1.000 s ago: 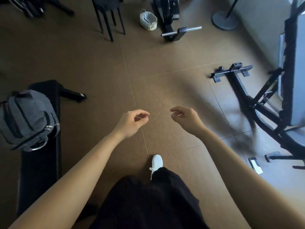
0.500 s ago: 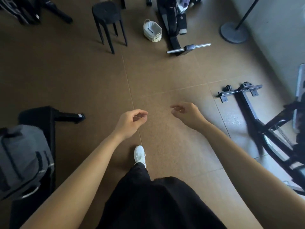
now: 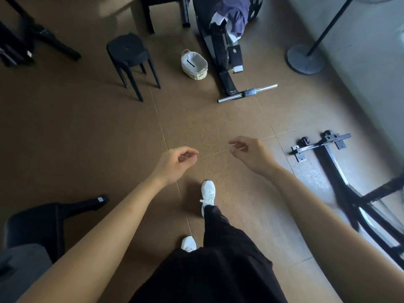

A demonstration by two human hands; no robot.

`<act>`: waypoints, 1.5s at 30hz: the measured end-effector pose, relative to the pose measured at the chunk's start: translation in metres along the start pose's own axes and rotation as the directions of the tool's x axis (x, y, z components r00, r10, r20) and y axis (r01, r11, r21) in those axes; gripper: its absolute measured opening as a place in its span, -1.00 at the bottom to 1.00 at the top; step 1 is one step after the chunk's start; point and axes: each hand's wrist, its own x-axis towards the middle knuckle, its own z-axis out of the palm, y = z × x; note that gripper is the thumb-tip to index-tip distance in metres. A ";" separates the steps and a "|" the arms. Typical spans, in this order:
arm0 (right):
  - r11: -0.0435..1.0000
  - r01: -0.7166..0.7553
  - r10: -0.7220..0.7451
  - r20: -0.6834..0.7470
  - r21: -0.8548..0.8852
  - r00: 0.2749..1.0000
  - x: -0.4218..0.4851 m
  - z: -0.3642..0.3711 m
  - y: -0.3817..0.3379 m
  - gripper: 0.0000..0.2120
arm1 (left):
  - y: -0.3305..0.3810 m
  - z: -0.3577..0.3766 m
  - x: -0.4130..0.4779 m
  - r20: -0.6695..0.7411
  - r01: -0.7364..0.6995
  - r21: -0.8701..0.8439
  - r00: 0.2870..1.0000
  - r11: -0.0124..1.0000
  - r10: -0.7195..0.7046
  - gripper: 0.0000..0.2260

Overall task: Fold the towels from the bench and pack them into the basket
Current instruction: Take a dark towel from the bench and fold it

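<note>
1. Basket (image 3: 194,64): white-lined, on the floor, well ahead of the hands. This is the landmark. Inside looks like plain liner; no folded towel visible in it.
2. Towels: a heap of purple and white cloth (image 3: 232,17) is draped on the black desk (image 3: 218,47) just right of the basket and beyond it. Probably the towels, but too small to be sure. Unfolded as far as it shows.
3. Left hand (image 3: 175,164): near side of the basket, well apart from it. Grip loosely curled, fingers close to the thumb, clamped on nothing.
4. Right hand (image 3: 251,155): same near side, a bit right of the basket. Grip half curled, fingers slightly apart, holding nothing.
5. Feet: one white shoe (image 3: 207,192) forward on the floor toward the basket, the other under the body. Reads as mid-stride.
6. Other stuff: black stool (image 3: 130,55) left of the basket, lamp stand base (image 3: 306,62) far right of it, black metal frame (image 3: 328,154) right of it, nearer the hands.
7. Progress, my read: nothing packed yet. Left to do: reach the cloth, fold each piece, load the basket.
</note>
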 end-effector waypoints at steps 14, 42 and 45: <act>0.999 0.001 -0.008 0.132 0.049 0.991 0.298 -0.073 -0.024 -0.75 | 0.041 -0.073 0.242 -0.099 0.077 -0.040 0.992 0.996 -0.081 -0.85; 0.964 -0.209 0.198 0.080 0.167 0.977 0.878 -0.169 -0.127 -0.83 | 0.100 -0.363 0.863 0.017 0.026 0.023 0.999 0.999 -0.026 -0.84; 0.968 -0.192 0.184 0.061 0.163 0.981 0.956 -0.199 -0.120 -0.81 | 0.117 -0.378 0.952 0.011 0.016 0.042 1.000 0.999 -0.017 -0.85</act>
